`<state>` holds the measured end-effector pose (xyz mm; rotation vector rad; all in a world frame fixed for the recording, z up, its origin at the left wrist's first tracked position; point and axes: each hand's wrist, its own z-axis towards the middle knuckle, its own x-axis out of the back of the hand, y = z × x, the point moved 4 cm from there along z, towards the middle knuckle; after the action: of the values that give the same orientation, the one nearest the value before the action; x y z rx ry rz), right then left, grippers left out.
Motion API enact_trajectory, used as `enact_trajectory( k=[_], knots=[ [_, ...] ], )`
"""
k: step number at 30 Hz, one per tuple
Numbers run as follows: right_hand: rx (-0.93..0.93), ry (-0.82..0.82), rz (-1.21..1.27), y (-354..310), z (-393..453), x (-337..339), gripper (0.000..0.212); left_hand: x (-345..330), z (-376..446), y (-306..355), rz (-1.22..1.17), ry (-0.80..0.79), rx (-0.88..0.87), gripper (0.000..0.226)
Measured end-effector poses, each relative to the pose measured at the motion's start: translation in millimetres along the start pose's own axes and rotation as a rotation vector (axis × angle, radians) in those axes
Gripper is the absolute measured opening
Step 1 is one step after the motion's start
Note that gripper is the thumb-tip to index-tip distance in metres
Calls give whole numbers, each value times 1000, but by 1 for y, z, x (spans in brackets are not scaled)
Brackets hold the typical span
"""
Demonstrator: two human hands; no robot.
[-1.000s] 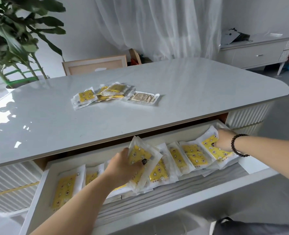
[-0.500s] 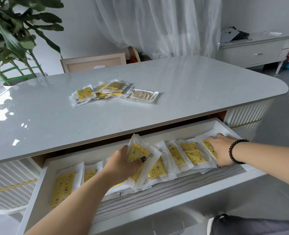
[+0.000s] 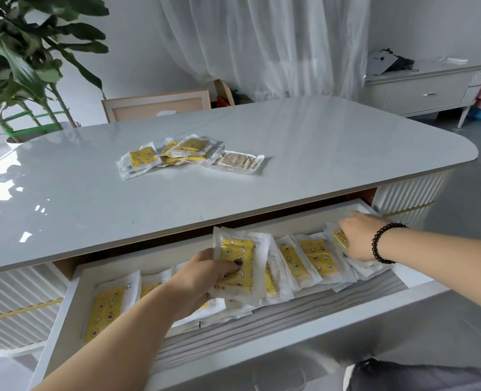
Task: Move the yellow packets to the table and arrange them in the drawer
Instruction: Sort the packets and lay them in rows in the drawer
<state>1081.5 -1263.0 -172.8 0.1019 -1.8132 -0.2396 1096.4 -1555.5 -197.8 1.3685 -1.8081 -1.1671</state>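
Yellow packets [image 3: 316, 258], clear-edged plastic with star and flower print, lie overlapped in a row in the open drawer [image 3: 73, 303] under the table [image 3: 318, 153]. Left hand [image 3: 202, 280] grips one packet [image 3: 237, 266], tilted up, thumb on its face. Right hand [image 3: 359, 238], bead bracelet on the wrist, presses fingers onto the far-right packets; can't tell if it's gripping any. Loose pile [image 3: 174, 155] on the tabletop.

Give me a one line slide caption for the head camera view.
Left hand grips a yellow packet in the open drawer; right hand rests on another.
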Motion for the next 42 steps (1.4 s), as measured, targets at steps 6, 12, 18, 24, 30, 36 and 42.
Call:
enact_trajectory(
  k=[6, 12, 18, 24, 30, 36, 42],
  knots=[
    [110, -135, 1213, -79, -36, 42, 17, -3, -1, 3, -151, -55, -38, 20],
    [28, -148, 1360, -114, -26, 12, 21, -4, 2, -1, -153, -132, -32, 29],
    [-47, -155, 1509, -118, -20, -8, 24, -9, 0, -3, -34, -193, -27, 32],
    [-25, -231, 1593, -124, -21, -10, 34, -10, 1, -4, 23, -155, -50, 25],
    [-50, -134, 1549, -69, -4, 13, 37, -8, 3, -2, 29, -81, -89, 11],
    [-291, 47, 1438, 18, 18, -9, 62, -7, 2, -2, 85, -78, -78, 13],
    [-350, 41, 1269, 53, 34, -47, 63, -7, 1, -2, 117, -61, -58, 13]
  ],
)
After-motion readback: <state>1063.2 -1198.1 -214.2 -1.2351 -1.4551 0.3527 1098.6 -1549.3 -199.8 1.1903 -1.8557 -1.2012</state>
